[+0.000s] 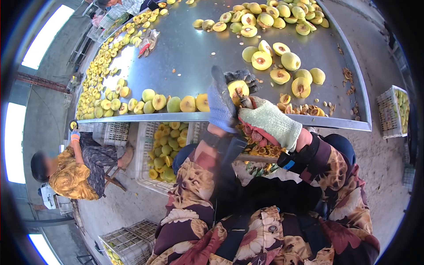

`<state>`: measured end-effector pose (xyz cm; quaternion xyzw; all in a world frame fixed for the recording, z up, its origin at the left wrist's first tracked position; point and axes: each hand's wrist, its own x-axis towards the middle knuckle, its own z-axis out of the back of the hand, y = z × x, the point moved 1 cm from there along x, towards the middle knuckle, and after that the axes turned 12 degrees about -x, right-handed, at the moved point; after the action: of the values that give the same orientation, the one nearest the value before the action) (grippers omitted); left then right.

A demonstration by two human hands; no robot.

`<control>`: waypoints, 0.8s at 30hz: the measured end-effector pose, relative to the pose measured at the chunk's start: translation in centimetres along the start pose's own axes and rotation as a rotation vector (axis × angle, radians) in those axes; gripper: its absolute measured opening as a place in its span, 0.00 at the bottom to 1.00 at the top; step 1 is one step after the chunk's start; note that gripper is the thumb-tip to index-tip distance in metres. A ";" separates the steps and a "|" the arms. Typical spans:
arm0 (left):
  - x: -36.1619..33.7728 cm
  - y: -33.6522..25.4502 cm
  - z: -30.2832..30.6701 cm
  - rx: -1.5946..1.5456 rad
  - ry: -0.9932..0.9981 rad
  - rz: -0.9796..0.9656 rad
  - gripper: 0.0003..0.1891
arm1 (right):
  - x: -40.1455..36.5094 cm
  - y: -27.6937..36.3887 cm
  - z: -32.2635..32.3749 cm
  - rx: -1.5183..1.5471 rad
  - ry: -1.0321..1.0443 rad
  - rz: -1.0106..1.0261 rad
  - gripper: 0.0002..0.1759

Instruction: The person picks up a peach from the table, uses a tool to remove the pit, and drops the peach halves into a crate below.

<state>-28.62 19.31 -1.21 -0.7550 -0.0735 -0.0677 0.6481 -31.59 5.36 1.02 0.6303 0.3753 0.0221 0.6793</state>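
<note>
Over the near edge of the metal table [198,57], my left hand [222,99], in a grey-blue glove with dark fingertips, is closed round a halved yellow fruit [238,88], its cut face up. My right hand [269,119], in a pale glove with a red palm, grips a small pitting tool [247,102] whose tip touches the middle of the cut face. Its handle is mostly hidden by the glove. Halved fruits [262,60] lie just beyond my hands, and a row of halves [187,104] lines the near edge to the left.
Many small halves [99,66] cover the table's left side; a fruit pile [265,20] stands at the back. A red-and-grey glove [148,43] lies on top. Below are a fruit crate [165,150] and pit scraps [260,148]. A co-worker [75,172] sits at the left.
</note>
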 end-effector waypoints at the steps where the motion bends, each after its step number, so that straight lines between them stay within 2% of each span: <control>1: 0.1 0.1 0.2 0.086 0.030 -0.095 0.37 | -0.2 0.3 0.0 -0.059 -0.025 -0.014 0.14; 3: 0.3 0.1 0.7 0.288 0.100 -0.327 0.27 | -0.6 0.6 -0.1 -0.174 -0.075 -0.045 0.13; 5: 0.5 0.5 1.7 0.439 0.194 -0.442 0.24 | -0.8 0.7 -0.1 -0.254 -0.069 -0.010 0.13; 9: 0.5 3.1 4.8 0.553 0.350 -0.370 0.19 | -0.6 0.1 0.2 -0.258 -0.040 -0.011 0.12; 11: 0.4 3.1 4.8 0.574 0.375 -0.370 0.19 | -0.3 -0.5 0.9 -0.061 0.091 -0.045 0.10; 15: 0.1 1.7 4.0 0.520 0.333 -0.328 0.20 | -0.6 -0.8 1.3 0.115 0.208 0.004 0.09; 18: -0.3 0.6 2.7 0.329 0.231 -0.190 0.22 | -0.6 -0.3 0.5 -0.069 0.046 -0.036 0.10; 21: 0.0 0.9 1.5 0.178 0.118 -0.078 0.25 | -0.5 -0.9 0.7 0.097 0.140 0.013 0.11; 24: 0.5 1.2 1.1 0.275 0.143 -0.155 0.28 | -0.9 -0.2 0.8 0.044 0.141 -0.006 0.10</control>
<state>-27.90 20.25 -2.42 -0.6444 -0.0938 -0.1602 0.7418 -31.91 4.16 1.24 0.6409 0.4245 0.0560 0.6371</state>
